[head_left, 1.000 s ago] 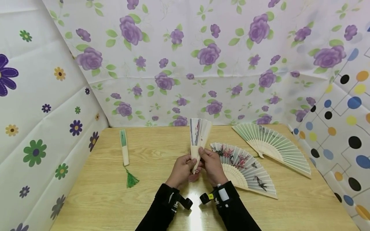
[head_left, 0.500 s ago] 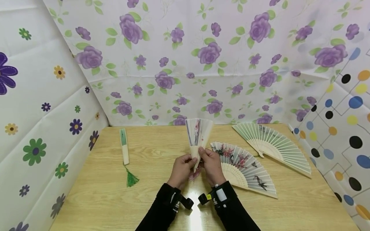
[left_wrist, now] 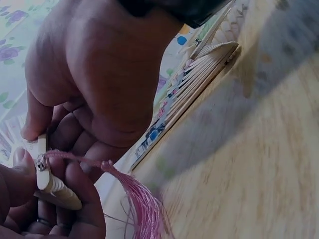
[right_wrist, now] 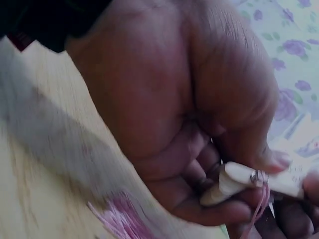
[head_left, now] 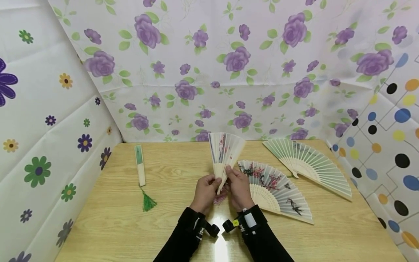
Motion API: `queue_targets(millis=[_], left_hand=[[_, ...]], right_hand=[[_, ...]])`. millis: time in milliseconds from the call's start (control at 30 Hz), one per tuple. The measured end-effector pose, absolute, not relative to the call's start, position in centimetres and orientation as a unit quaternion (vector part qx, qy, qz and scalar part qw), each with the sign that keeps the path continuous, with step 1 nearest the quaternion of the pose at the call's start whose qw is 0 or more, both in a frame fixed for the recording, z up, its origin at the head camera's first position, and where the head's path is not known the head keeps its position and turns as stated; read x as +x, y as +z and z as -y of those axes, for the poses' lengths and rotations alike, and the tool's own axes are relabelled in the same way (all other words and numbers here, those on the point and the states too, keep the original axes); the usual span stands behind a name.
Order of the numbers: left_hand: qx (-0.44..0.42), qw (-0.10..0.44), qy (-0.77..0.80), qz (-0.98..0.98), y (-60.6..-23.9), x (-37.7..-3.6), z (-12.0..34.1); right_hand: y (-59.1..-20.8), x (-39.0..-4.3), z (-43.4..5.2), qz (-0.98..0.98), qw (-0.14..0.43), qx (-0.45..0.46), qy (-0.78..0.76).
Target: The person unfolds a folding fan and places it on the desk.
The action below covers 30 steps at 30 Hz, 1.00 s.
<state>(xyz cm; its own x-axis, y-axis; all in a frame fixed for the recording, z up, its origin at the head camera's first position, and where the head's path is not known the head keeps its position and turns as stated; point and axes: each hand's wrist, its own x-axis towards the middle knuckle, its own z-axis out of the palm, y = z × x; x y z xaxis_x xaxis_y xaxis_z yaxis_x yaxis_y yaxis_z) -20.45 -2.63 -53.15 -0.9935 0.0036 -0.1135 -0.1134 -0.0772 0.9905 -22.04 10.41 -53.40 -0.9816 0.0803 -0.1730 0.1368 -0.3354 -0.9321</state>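
Showing wrist-only, pink tassel [left_wrist: 142, 204] beneath hands [head_left: 222, 187].

A light wooden bench [head_left: 108, 218] with a visible grain fills the lower part of the head view. Behind it hangs a white sheet [head_left: 209, 65] printed with purple roses and green leaves. The left wall [head_left: 42, 120] shows scattered coloured daisies; the right wall [head_left: 392, 138] carries coloured dots joined by lines. A bright glare sits on the near edge.

closed fan [head_left: 140, 165] left | held fan [head_left: 224, 153] centre | 2 open fans [head_left: 276, 189] right, on table [head_left: 108, 222]
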Motion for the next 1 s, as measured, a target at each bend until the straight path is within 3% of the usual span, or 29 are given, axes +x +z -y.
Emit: queue_targets(millis=[267, 400, 767, 1000], left_hand=[[-0.037, 0.085, 0.768, -0.634, -53.0, -20.4, 3.2], [-0.035, 0.088, 0.777, -0.622, -53.0, -20.5, 3.2], [-0.072, 0.007, 0.764, -0.642, -52.9, -20.8, 2.6], [-0.083, 0.009, 0.765, -0.639, -53.0, -20.6, 2.5]], right_hand=[[-54.0, -22.8, -11.6, -0.594, 0.08, 0.047, -0.799], [-53.9, -22.8, -11.6, -0.598, 0.071, 0.045, -0.797], [-53.1, -21.8, -10.0, -0.539, 0.028, 0.09, -0.837], [-53.2, -21.5, -10.1, -0.535, 0.034, 0.084, -0.84]])
